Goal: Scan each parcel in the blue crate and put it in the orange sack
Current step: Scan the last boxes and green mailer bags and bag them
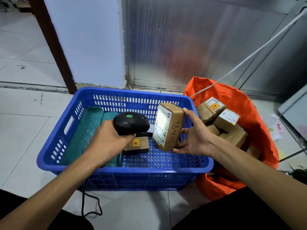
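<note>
My right hand point(195, 135) holds a brown cardboard parcel point(169, 127) upright over the blue crate point(126, 171), its white label turned to the left and lit brightly. My left hand point(108, 141) grips a black handheld scanner point(131, 122) with a green light on top, pointed at that label. Under the scanner, a small brown box point(137, 145) with a yellow sticker lies on the crate floor. Green plastic mailers point(86, 131) fill the crate's left side. The orange sack point(245, 113) stands open to the right, with several cardboard parcels point(227, 119) inside.
The scanner's black cable point(90, 205) loops on the tiled floor in front of the crate. A white cable point(249, 55) runs from the sack up to the right. A white pillar point(93, 47) and a metal panel wall point(191, 44) stand behind.
</note>
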### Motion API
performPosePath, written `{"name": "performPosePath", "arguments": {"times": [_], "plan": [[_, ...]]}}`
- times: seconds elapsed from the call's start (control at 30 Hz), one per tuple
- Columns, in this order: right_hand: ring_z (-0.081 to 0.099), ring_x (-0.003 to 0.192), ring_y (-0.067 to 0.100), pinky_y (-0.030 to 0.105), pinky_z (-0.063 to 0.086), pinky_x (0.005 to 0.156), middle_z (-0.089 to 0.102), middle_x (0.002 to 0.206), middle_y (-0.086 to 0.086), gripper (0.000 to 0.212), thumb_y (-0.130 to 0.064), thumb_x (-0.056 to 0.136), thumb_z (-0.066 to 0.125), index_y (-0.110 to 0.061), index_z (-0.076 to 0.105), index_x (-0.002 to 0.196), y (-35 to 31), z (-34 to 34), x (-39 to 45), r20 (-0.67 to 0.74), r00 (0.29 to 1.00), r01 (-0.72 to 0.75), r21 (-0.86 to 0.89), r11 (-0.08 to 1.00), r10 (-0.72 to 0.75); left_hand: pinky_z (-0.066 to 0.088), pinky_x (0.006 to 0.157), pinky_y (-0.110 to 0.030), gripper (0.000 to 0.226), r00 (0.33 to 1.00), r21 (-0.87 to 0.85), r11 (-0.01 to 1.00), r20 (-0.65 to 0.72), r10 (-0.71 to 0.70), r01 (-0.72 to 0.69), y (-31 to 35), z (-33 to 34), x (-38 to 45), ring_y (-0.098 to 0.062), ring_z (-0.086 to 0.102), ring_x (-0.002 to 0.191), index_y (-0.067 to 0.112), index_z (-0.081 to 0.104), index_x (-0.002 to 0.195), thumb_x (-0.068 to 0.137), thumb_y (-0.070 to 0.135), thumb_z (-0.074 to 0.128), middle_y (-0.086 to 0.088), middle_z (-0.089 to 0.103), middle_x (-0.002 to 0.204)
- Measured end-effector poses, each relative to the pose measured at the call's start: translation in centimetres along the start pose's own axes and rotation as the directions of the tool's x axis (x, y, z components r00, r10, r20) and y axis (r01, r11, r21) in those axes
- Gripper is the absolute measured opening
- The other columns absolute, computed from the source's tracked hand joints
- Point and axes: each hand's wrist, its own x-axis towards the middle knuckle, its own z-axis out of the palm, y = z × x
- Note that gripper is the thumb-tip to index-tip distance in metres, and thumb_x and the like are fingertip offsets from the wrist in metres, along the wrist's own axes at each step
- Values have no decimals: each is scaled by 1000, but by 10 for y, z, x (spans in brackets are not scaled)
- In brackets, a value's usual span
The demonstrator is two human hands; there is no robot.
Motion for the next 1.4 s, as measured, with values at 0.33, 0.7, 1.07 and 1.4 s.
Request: {"name": "performPosePath", "arguments": {"times": [0.33, 0.7, 1.07, 1.4], "plan": [[58, 123, 45, 47, 42, 105, 64, 127, 28, 90, -83, 69, 55, -11, 59, 123, 0, 1, -3, 45, 998, 34, -15, 999, -33, 55, 73, -36, 13, 1000, -37, 999, 4, -16, 16, 5, -6, -3, -20, 66, 70, 24, 69, 82, 81, 15, 78, -2, 71, 72], [56, 126, 48, 51, 37, 114, 59, 133, 29, 96, -85, 73, 51, -16, 53, 140, 0, 9, -6, 227, 964, 107, 150, 983, -139, 48, 49, -20, 3, 982, -279, 944, 126, -144, 174, 11, -4, -9, -9, 54, 47, 6, 72, 84, 85, 5, 74, -4, 64, 59], [56, 126, 47, 51, 34, 116, 58, 133, 32, 96, -86, 75, 48, -18, 50, 142, -2, 9, -6, 238, 938, 191, 254, 948, -253, 45, 48, -22, 13, 967, -322, 915, 158, -200, 242, 11, -6, -8, -11, 52, 48, 8, 70, 72, 84, 6, 75, -4, 61, 56], [57, 127, 44, 50, 37, 115, 58, 134, 31, 96, -85, 74, 50, -15, 50, 141, -4, 7, -7, 141, 952, 252, 133, 959, -270, 46, 49, -20, 9, 978, -304, 931, 115, -172, 200, 12, -6, -9, -10, 53, 49, 7, 71, 77, 85, 5, 73, -2, 64, 56]]}}
